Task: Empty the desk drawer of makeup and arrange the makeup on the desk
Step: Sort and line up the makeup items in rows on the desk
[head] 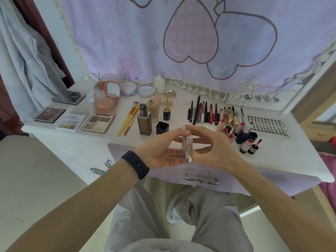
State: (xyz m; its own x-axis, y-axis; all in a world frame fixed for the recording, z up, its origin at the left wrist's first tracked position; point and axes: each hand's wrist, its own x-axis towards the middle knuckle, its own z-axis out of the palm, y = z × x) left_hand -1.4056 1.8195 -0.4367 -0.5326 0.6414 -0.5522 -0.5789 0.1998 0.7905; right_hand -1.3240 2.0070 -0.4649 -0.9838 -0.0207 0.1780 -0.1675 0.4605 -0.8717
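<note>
Step in hand: I judge the clear, silver-edged rectangular case (186, 149) is about to be set among the makeup on the white counter (91, 142).
Left grip: the left hand (163, 151) curls round the case's lower half from the side.
Right grip: the right hand (214, 148) pinches its upper end, forefinger on top.
Where it is: in the air between both hands, above the lilac drawer front (254, 180) (I cannot tell whether the drawer is pulled out).
Doing it well: I would free one hand first, carry the case upright to the bare patch between the black square cap (162, 127) and the cluster of red lip tints (243, 137), then lower it gently; the close neighbours could topple.
Its look: slim, glassy walls, bright metal corners; probably hard and slippery. Contents too blurred to name.
</note>
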